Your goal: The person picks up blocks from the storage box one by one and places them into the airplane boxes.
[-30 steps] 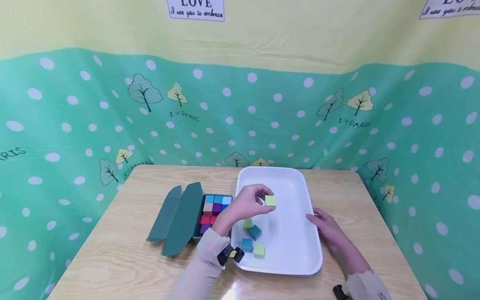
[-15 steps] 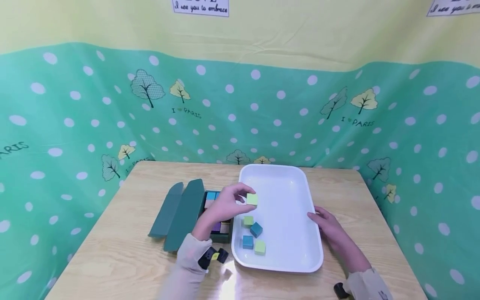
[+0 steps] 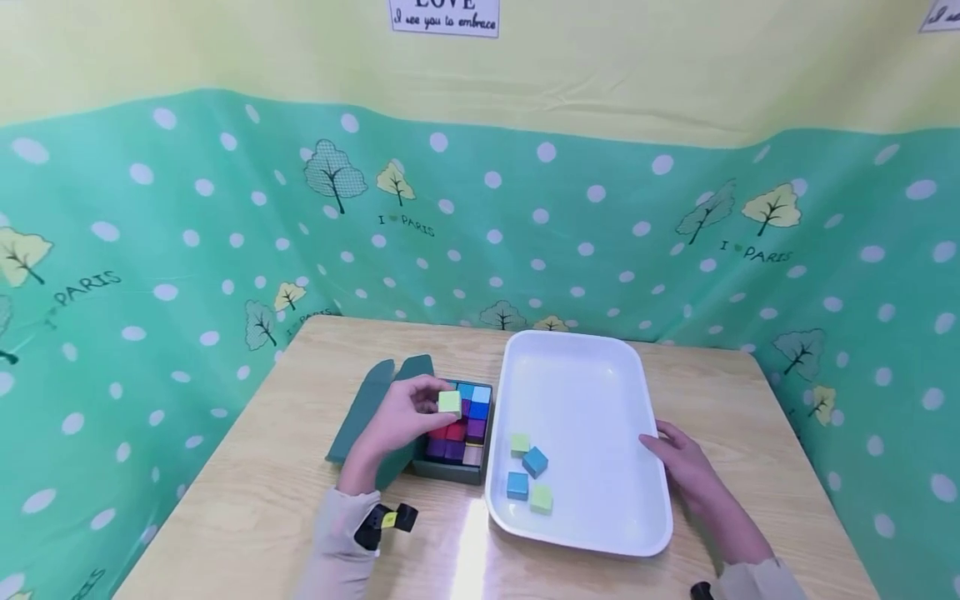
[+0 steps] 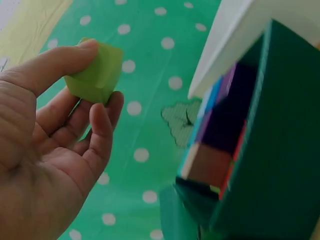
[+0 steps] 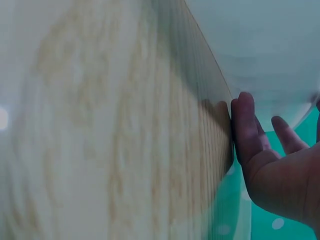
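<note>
Between thumb and fingertips, my left hand (image 3: 405, 414) pinches a light green cube (image 3: 449, 403), held above the left part of a dark green box (image 3: 450, 472). Rows of coloured cubes (image 3: 476, 427) in blue, purple, red and beige fill much of the box; my hand hides part of them. In the left wrist view the green cube (image 4: 97, 75) appears clear of the box wall (image 4: 280, 135). My right hand (image 3: 684, 463) holds the right rim of a white tray (image 3: 592, 392), thumb over the edge and fingers along the outer side. Its fingers (image 5: 245, 122) lie against the tray's outside in the right wrist view.
Two light green cubes, one of them nearer the front (image 3: 541, 499), and two blue cubes, one tilted (image 3: 535, 462), lie in the tray's left front part. The box's open lid (image 3: 367, 410) spreads left over the wooden table (image 3: 247, 492). A polka-dot curtain (image 3: 517, 200) hangs behind.
My left hand has carried the green cube left, from over the tray to over the box. My right hand stays at the tray's rim. The head view has shifted a little.
</note>
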Motion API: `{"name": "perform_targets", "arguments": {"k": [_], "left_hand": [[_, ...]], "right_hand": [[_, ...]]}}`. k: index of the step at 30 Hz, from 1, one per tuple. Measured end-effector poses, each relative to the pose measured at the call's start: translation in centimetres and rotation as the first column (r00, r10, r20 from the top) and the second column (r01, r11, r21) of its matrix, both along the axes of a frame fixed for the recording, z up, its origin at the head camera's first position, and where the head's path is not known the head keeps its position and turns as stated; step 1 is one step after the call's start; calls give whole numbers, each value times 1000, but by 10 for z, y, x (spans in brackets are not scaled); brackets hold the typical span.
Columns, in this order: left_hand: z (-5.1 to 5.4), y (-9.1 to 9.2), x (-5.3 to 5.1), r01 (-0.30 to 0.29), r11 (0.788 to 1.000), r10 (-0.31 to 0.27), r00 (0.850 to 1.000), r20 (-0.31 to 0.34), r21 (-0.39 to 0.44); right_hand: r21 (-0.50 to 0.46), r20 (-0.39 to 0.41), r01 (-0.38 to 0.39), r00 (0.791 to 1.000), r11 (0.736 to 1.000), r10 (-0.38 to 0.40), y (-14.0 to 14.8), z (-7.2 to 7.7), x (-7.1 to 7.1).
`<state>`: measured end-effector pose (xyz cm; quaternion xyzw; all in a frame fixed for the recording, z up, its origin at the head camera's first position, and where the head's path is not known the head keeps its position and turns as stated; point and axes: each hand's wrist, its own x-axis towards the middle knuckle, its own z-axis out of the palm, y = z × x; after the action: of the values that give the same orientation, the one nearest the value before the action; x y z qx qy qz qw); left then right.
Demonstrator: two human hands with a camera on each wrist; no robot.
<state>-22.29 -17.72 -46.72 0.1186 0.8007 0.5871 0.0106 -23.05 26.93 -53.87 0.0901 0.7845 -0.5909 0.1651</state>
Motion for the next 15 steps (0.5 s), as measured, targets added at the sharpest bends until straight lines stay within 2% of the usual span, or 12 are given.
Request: {"name": "perform_targets", "arguments": {"k": [3,5,10,15], "left_hand": [[-3,-5,2,18,998,-19,1000,-14,-55],[-7,-6,2,25,992,-29,999,-30,-124],[-22,-6,1,0,961,-12,999,-41,-278],[-31,-6,5,-28,945,24,1000,-17,-325]], "right_hand": [[2,-12,17,1000,1000,-17,2,1,2],[1,-9,25,1000,1000,-25,3,0,3],[-11,0,39,999,999,-39,4,-1,4],[-13,8,46,999,999,-46,0,-1,1]]}}
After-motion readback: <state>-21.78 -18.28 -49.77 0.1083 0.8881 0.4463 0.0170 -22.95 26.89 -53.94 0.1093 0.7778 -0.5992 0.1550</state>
